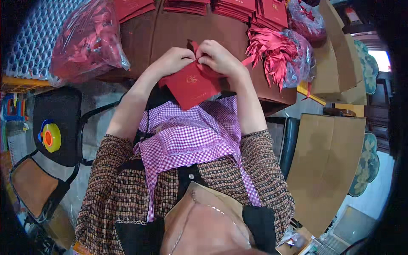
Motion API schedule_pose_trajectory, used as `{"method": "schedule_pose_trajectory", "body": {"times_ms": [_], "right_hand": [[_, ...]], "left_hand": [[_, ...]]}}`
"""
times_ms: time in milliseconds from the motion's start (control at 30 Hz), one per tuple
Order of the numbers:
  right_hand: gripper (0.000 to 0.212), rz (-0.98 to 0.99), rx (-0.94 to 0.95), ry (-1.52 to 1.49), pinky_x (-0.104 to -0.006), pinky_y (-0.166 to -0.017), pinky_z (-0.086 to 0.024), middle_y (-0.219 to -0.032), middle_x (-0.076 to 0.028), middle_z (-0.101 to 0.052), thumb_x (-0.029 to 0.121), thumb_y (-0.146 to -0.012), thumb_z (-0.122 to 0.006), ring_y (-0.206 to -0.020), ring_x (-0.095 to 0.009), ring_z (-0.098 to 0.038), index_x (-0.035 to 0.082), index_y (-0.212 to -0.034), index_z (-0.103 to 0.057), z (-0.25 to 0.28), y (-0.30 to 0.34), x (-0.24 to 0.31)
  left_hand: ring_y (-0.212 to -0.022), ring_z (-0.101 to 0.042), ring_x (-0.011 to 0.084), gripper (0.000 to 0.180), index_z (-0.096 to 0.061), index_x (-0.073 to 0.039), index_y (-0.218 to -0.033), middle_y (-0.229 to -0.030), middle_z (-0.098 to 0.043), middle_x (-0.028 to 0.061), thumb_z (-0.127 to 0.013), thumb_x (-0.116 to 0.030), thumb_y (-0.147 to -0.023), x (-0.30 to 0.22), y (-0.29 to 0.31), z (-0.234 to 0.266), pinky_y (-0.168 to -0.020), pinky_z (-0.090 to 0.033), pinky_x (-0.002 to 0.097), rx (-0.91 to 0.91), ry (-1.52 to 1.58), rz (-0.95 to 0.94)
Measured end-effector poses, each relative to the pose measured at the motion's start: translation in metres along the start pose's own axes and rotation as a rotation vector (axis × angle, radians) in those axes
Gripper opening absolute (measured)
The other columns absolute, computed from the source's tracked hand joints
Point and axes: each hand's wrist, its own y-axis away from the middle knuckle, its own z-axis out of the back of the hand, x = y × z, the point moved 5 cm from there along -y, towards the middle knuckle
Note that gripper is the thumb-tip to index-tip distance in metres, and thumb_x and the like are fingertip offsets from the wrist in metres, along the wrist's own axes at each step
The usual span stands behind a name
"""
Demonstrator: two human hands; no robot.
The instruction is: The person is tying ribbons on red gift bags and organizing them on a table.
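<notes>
A flat red paper gift bag [194, 86] with a gold emblem hangs tilted just past the near edge of the brown-covered table [170, 32], above my lap. A red ribbon [194, 45] sticks up at its top edge. My left hand [174, 60] is closed in a pinch at this top edge, on the left of the ribbon. Close against it, my right hand [216, 58] has its fingers curled and pinching the ribbon from the right. The fingertips nearly meet and hide the spot where ribbon and bag join.
Red flat bags [233, 8] lie stacked along the table's far side. Loose red ribbons [272, 53] are heaped at right, beside a clear plastic bag [299, 55]. A plastic bag of red pieces [91, 44] stands at left. Cardboard [327, 165] and a chair holding a tape roll [52, 137] flank me.
</notes>
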Motion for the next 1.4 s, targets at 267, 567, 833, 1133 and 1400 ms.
{"method": "schedule_pose_trajectory", "body": {"times_ms": [267, 567, 833, 1133, 1400], "right_hand": [[0.014, -0.045, 0.199, -0.173, -0.0344, -0.083, -0.042, -0.09, -0.009, -0.056, 0.008, -0.08, -0.062, -0.094, -0.026, -0.054, 0.004, -0.093, -0.061, -0.004, 0.003, -0.006], [0.013, -0.172, 0.151, -0.233, -0.0306, -0.077, -0.043, -0.085, -0.009, -0.056, 0.006, -0.079, -0.062, -0.085, -0.021, -0.054, 0.0, -0.091, -0.059, -0.004, 0.018, -0.037], [0.016, -0.375, 0.174, -0.285, -0.0306, -0.075, -0.045, -0.084, -0.008, -0.06, 0.011, -0.08, -0.061, -0.082, -0.018, -0.056, 0.0, -0.092, -0.06, 0.01, 0.02, -0.05], [0.016, -0.456, 0.212, -0.389, -0.0283, -0.071, -0.044, -0.077, -0.002, -0.061, 0.012, -0.08, -0.061, -0.076, -0.012, -0.054, 0.0, -0.09, -0.062, 0.009, 0.035, -0.078], [0.009, -0.532, 0.224, -0.437, -0.0238, -0.072, -0.042, -0.078, 0.004, -0.058, 0.005, -0.081, -0.061, -0.077, -0.008, -0.05, 0.0, -0.088, -0.06, 0.004, 0.035, -0.077]], "left_hand": [[-0.074, -0.061, 0.0157, 0.015, -0.062, 0.0, -0.092, -0.08, -0.066, 0.0106, -0.056, -0.012, -0.085, -0.001, 0.002, 0.003, -0.068, -0.049, 0.0307, 0.066, -0.015, 0.083], [-0.07, -0.06, 0.0188, 0.024, -0.062, -0.002, -0.105, -0.088, -0.063, 0.0117, -0.057, -0.007, -0.082, 0.03, 0.012, 0.067, -0.062, -0.05, 0.0289, -0.616, -0.021, 0.308], [-0.081, -0.062, 0.0297, 0.041, -0.06, -0.005, -0.111, -0.1, -0.061, 0.0153, -0.069, -0.023, -0.076, -0.046, 0.039, 0.019, -0.073, -0.051, 0.0377, -0.317, -0.712, -0.123], [-0.074, -0.062, 0.0193, 0.028, -0.06, 0.0, -0.108, -0.083, -0.064, 0.0118, -0.052, -0.002, -0.081, -0.006, 0.027, 0.074, -0.067, -0.051, 0.0321, -0.325, -0.401, 0.193], [-0.078, -0.064, 0.0301, 0.031, -0.062, 0.0, -0.103, -0.084, -0.065, 0.0163, -0.066, -0.015, -0.076, -0.05, 0.009, 0.007, -0.071, -0.05, 0.036, -0.217, -0.176, -0.013]]}}
